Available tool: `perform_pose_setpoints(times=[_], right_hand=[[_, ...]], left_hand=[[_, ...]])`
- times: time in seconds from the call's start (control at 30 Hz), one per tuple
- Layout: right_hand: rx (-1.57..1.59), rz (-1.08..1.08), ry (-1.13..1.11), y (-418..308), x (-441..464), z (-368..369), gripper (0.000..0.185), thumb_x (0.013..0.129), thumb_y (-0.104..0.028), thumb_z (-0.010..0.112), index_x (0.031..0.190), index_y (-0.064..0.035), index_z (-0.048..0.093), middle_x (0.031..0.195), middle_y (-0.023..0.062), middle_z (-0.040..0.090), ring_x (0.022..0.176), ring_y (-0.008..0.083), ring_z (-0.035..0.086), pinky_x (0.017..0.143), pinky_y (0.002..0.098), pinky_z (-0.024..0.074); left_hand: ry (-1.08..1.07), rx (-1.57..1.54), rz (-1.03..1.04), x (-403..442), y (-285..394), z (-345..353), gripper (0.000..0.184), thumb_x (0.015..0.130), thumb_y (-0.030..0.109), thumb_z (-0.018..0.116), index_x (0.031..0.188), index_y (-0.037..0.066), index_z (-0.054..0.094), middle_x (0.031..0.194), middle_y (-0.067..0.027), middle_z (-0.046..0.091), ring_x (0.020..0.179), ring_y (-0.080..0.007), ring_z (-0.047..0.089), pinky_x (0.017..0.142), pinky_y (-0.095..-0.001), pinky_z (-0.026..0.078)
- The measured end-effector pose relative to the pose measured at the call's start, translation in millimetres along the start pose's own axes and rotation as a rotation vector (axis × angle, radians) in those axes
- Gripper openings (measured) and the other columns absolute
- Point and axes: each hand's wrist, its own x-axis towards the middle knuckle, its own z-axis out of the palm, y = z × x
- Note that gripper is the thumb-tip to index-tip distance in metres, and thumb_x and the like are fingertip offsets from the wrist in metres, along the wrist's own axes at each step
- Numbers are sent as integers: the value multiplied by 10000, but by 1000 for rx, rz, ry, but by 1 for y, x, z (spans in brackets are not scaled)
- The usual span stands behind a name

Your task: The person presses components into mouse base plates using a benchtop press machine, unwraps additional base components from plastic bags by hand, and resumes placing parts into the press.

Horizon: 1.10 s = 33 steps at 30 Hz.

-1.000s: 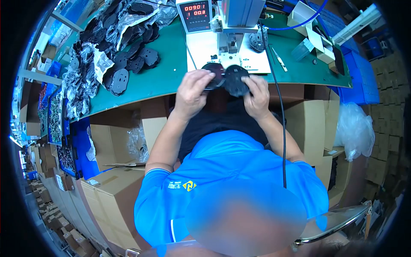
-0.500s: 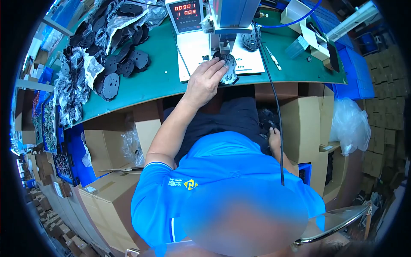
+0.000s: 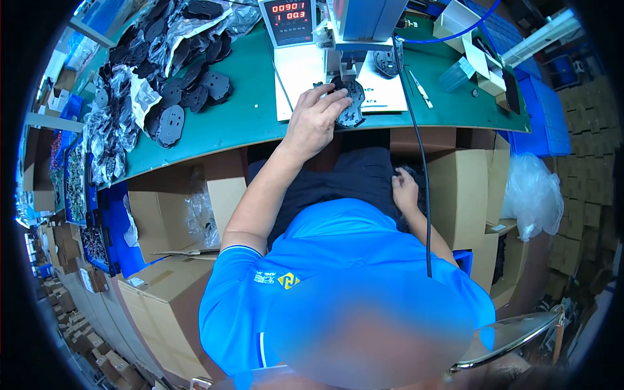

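Observation:
My left hand (image 3: 313, 123) reaches over the table edge, thumb and fingers holding a black plastic part (image 3: 351, 112) by its left side. The part has a rounded outline and moulded details. It lies beneath the head of a bench press machine (image 3: 348, 58), on the white base plate (image 3: 300, 91). My right hand (image 3: 405, 190) is low, beside my right thigh and below the table edge. Its fingers are loosely bent and partly apart, with nothing visible in them. Another black part (image 3: 386, 62) lies on the plate right of the press.
Black plates (image 3: 170, 125) and crumpled plastic wrap (image 3: 112, 136) pile up at the table's left. A display box (image 3: 290, 23), a white pen-like tool (image 3: 421, 90) and small cartons (image 3: 489, 81) stand or lie near the press. A black cable (image 3: 421, 162) hangs down beside my right hand.
My right hand has risen up and slightly left, away from the dark contents beside the carton. My left hand stays on the black part. The whole view has shifted slightly.

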Motion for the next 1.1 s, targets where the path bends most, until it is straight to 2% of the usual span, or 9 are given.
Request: perform_pose_setpoints(times=[0.07, 0.17, 0.33, 0.43, 0.7, 0.87, 0.97, 1.03, 1.1], right_hand=[[168, -287, 34, -37, 2, -3, 300, 1048, -106, 704, 1336, -39, 756, 1046, 211, 756, 966, 368, 764, 918, 461, 610], [229, -484, 8, -102, -5, -23, 243, 1032, -50, 712, 1267, -19, 769, 1059, 210, 744, 951, 352, 756, 876, 440, 607], [241, -897, 266, -186, 12, -50, 299, 941, 2, 771, 1240, 0, 764, 1096, 195, 754, 1042, 414, 737, 941, 486, 589], [168, -1024, 368, -218, 32, -59, 414, 907, -6, 805, 1316, -18, 751, 1211, 199, 734, 1140, 417, 702, 1015, 495, 563], [32, -1083, 333, -244, 63, -49, 619, 768, -32, 815, 1382, -72, 752, 1280, 159, 694, 1238, 381, 657, 1082, 512, 501], [59, -1063, 343, -238, 69, -38, 631, 765, -35, 814, 1390, -98, 756, 1286, 153, 688, 1243, 380, 651, 1103, 514, 487], [74, -1049, 365, -234, 68, -34, 627, 769, -25, 810, 1388, -110, 759, 1290, 149, 687, 1248, 381, 648, 1113, 513, 483], [87, -1051, 369, -235, 68, -33, 623, 773, -24, 816, 1388, -114, 759, 1298, 145, 684, 1256, 383, 645, 1121, 516, 479], [98, -1049, 376, -235, 69, -31, 621, 775, -29, 822, 1387, -117, 760, 1301, 144, 683, 1259, 383, 643, 1120, 517, 478]], left_hand=[[-14, 1, -12, -1, 0, -3, 495, 867, -86, 707, 1320, 98, 783, 1437, -74, 775, 1351, -363, 695, 1141, -511, 542], [-24, -21, -19, -2, 0, -4, 500, 867, -88, 704, 1325, 100, 778, 1449, -75, 772, 1360, -362, 690, 1143, -510, 538], [-35, -41, -37, -5, -2, -1, 509, 900, -58, 677, 1376, 101, 762, 1468, -88, 762, 1391, -360, 674, 1149, -509, 526], [-35, -55, -32, -5, 0, -5, 516, 907, -42, 668, 1395, 99, 755, 1490, -95, 748, 1410, -361, 664, 1157, -511, 514], [-2, -59, -42, -8, 0, -2, 420, 982, 24, 661, 1380, 116, 760, 1486, -91, 749, 1433, -356, 651, 1195, -522, 486], [20, -108, -18, -16, -2, -17, 466, 887, -73, 691, 1329, 64, 749, 1427, -137, 758, 1395, -377, 675, 1179, -520, 519], [135, -44, -108, -33, -26, -45, 528, 808, -91, 711, 1319, 39, 739, 1395, -186, 747, 1326, -404, 697, 1152, -534, 543], [233, 189, -184, -41, -56, -68, 586, 788, -88, 720, 1363, 25, 711, 1393, -203, 734, 1318, -404, 687, 1148, -538, 535], [249, 458, -388, -50, -83, -94, 628, 820, -27, 729, 1442, 29, 673, 1465, -205, 689, 1355, -413, 642, 1158, -548, 519]])
